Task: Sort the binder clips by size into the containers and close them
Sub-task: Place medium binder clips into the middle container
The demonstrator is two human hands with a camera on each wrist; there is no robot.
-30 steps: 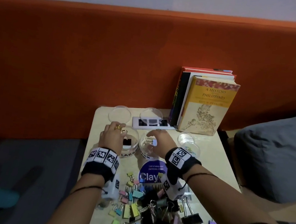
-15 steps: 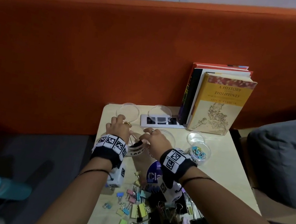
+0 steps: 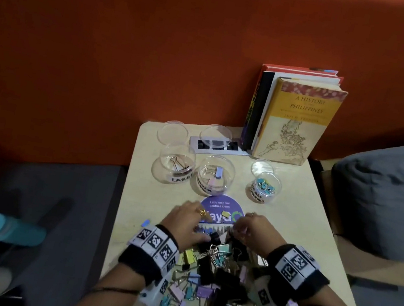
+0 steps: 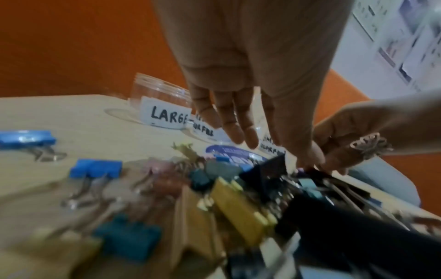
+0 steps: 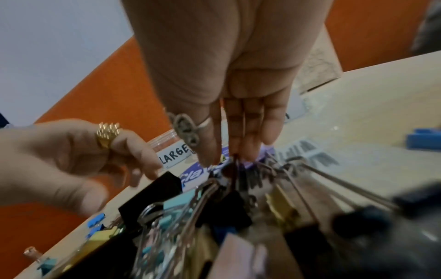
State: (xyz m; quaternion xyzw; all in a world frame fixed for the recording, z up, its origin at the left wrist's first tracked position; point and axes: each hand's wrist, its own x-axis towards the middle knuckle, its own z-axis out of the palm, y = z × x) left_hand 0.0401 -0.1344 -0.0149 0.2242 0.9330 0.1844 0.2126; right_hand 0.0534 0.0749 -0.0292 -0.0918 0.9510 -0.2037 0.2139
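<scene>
Three clear jars stand open in a row: the one labelled large (image 3: 176,167) holds a black clip, the medium jar (image 3: 215,177) a few pastel clips, the small jar (image 3: 265,188) several tiny ones. A heap of mixed binder clips (image 3: 214,272) fills the near table. My left hand (image 3: 204,228) hovers at the heap's far edge; its fingers (image 4: 241,136) are straight, thumb beside a black clip (image 5: 167,181). My right hand (image 3: 237,230) reaches in beside it. Its straight fingertips (image 5: 248,154) touch wire handles, and no clip is lifted.
Three loose lids (image 3: 172,132) (image 3: 216,135) (image 3: 262,165) lie behind the jars, by a white socket panel (image 3: 219,146) and upright books (image 3: 297,120). A purple round sticker (image 3: 221,209) lies between jars and heap. A teal bottle (image 3: 11,229) sits left, off the table; a grey cushion (image 3: 386,193) sits right.
Both hands have drawn back from the large and medium jars to the clip heap. The jars now stand uncovered with clips inside.
</scene>
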